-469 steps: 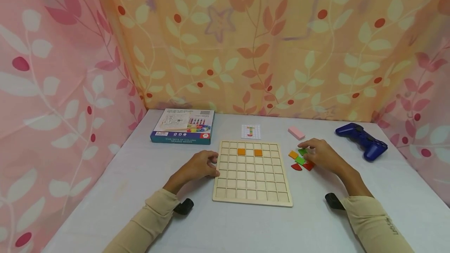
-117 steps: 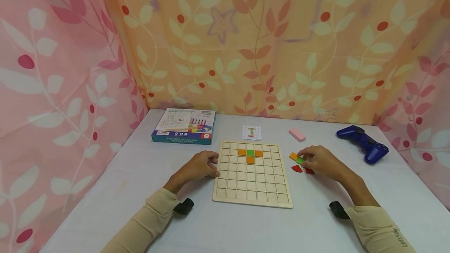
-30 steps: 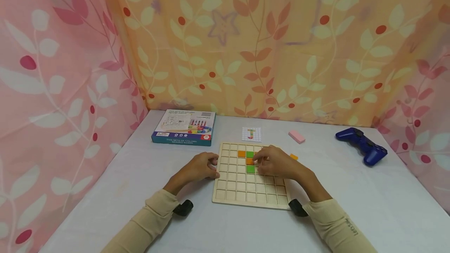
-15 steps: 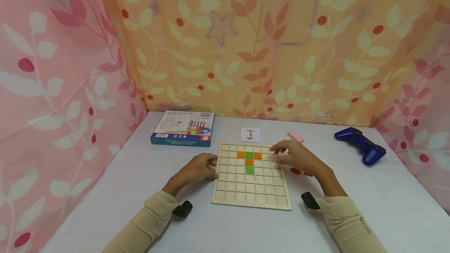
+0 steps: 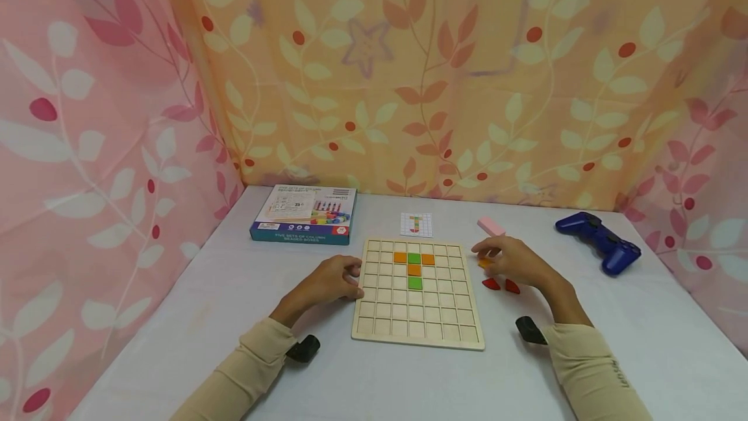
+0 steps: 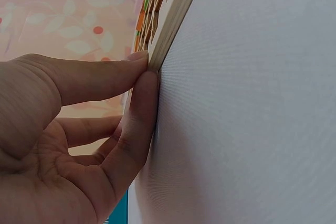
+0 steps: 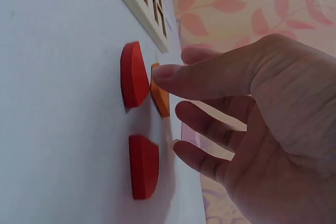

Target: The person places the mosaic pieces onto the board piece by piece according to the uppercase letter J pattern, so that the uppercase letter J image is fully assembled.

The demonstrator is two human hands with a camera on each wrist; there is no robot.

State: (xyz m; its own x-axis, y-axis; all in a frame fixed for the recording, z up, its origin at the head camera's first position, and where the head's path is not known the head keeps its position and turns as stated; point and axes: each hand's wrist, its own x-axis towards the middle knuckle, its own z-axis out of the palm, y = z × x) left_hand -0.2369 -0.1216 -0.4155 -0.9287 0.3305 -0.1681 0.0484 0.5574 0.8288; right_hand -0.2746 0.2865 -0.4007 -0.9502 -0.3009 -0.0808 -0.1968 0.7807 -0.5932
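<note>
Left hand [image 5: 330, 278] pinches the left edge of a pale wooden board [image 5: 391, 310] with a square grid, while the right hand [image 5: 517, 262], over that board's right edge half a second ago, now hangs with loose, parted fingers at a flat orange tile [image 7: 162, 102] right of the board; whether they touch is unclear. Two red quarter-round tiles [image 5: 491, 284] lie nearer the person. Orange floral fabric [image 5: 321, 83] hangs behind the white surface [image 5: 409, 382].

Head view: from above, forward and down over table [image 5: 327, 382]. Wrist views: close, low, tilted, toward curtain [image 5: 374, 102]; both share board [image 5: 416, 309].
</note>
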